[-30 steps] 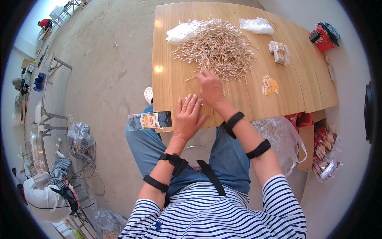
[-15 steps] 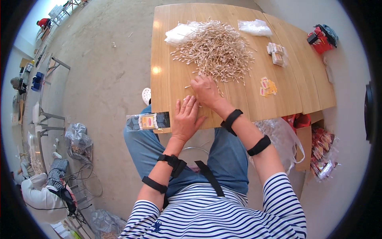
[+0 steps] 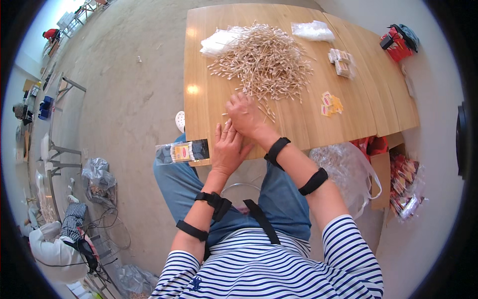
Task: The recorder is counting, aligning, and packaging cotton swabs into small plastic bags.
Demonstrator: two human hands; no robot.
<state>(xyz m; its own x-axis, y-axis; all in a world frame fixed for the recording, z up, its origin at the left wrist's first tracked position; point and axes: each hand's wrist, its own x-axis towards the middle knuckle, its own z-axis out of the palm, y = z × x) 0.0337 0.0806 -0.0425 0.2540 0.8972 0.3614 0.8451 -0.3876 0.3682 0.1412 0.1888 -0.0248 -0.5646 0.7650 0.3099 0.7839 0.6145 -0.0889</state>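
Observation:
A large loose heap of cotton swabs [image 3: 261, 62] covers the far middle of the wooden table [image 3: 343, 122]. My right hand [image 3: 244, 115] is on the tabletop just below the heap, its fingers curled down over cotton swabs; a swab end shows at its left side, and the rest is hidden under the hand. Close against it, nearer the front edge, my left hand [image 3: 228, 149] lies with fingers stretched out and fingertips at the right hand. A few stray swabs [image 3: 267, 110] lie right of my right hand. Left of my left hand is a clear pack of swabs with a yellow label [image 3: 182, 151], on a dark patterned piece at the table's corner.
Clear plastic bags [image 3: 219, 43] lie left of the heap, with another bag stack [image 3: 312, 31] behind right. Filled packs [image 3: 342, 63] and yellow cards [image 3: 331, 104] are on the right. A plastic bag [image 3: 343, 172] and a cardboard box [image 3: 381, 182] stand below the table's right side.
My right hand has moved left and toward me, up to the left hand's fingertips, and a swab beside it shifted along. More stray swabs show to its right.

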